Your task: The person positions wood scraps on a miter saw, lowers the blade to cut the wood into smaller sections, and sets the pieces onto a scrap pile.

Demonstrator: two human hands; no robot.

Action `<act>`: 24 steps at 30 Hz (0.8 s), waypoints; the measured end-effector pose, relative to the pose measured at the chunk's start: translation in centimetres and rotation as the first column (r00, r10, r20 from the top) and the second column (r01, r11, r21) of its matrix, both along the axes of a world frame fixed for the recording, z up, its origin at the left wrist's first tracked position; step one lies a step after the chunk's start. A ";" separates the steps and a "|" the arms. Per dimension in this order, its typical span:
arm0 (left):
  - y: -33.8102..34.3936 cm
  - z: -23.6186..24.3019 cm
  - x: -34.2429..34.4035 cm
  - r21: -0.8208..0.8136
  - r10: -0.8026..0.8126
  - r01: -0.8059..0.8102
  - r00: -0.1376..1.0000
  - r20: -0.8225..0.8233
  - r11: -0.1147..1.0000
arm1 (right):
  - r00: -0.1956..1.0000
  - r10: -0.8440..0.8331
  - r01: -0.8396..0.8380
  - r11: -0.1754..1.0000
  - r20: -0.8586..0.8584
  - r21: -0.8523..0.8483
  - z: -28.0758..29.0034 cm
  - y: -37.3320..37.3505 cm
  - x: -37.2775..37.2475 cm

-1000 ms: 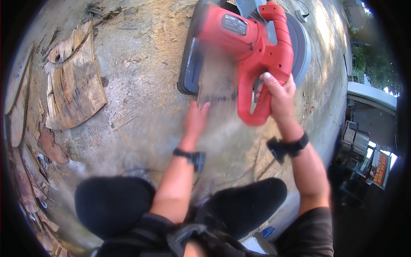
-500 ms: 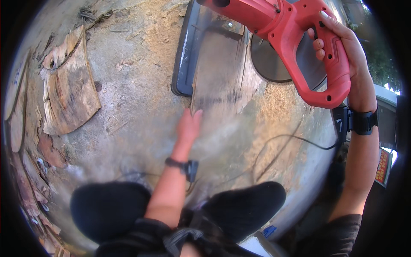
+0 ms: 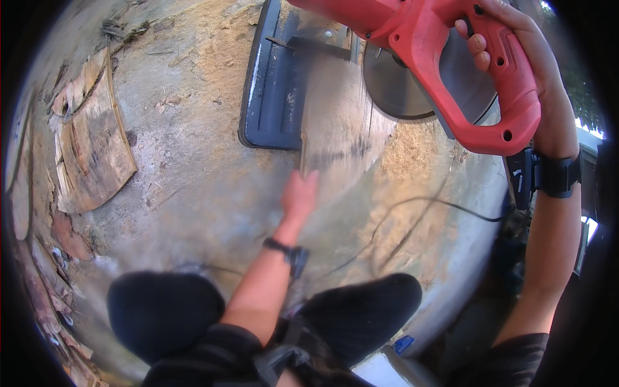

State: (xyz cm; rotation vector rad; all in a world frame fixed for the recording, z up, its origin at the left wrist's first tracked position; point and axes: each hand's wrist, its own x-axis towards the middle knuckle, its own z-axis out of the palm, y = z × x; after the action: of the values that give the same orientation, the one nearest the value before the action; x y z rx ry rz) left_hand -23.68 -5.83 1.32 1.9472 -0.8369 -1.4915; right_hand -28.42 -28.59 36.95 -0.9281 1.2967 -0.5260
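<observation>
L hand (image 3: 300, 195) at wood pc (image 3: 335, 132) edge, R hand (image 3: 547, 68) gripping red saw (image 3: 412, 40)

Left hand (image 3: 300, 195) forward on outstretched arm (image 3: 259, 302); right hand (image 3: 543, 61) higher, fingers (image 3: 478, 43) curled.

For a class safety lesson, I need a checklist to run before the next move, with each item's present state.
1. Right hand around the handle of the red saw: ok.
2. Left hand apart from the blade: ok.
3. Left hand at the board's near end: ok.
4. Blade stopped: cannot tell.
5. Visible cord apart from the blade: ok.
6. Ground free of tan dust: not ok.
</observation>
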 end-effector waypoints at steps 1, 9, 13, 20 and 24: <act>0.2 -0.5 -0.2 -0.034 0.037 -0.038 0.999 -0.029 0.999 | 1.000 0.017 -0.018 1.000 0.012 0.023 -0.1 0.2 0.9; 0.2 -0.7 -1.8 -0.090 0.011 -0.010 1.000 0.004 0.996 | 0.975 0.165 -0.172 0.985 0.150 0.032 -0.8 0.5 0.5; 0.3 -0.6 -2.3 -0.135 0.052 -0.058 0.998 -0.044 0.989 | 0.972 0.086 -0.106 0.991 0.221 0.084 -1.9 0.0 -0.6; 0.3 -1.0 -1.8 -0.130 0.029 -0.031 0.999 -0.021 0.991 | 0.997 0.061 -0.060 0.998 0.053 -0.018 -3.6 0.0 -3.1; 0.1 -0.5 -1.6 -0.123 0.005 -0.006 1.000 -0.004 0.992 | 0.998 -0.045 0.045 0.999 0.049 -0.011 -3.4 0.4 -3.0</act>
State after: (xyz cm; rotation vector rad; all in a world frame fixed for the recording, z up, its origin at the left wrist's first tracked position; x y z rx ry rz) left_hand -25.28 -5.72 0.77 1.8547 -0.8994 -1.4057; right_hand -31.39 -28.19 33.58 -0.8924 1.2745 -0.5882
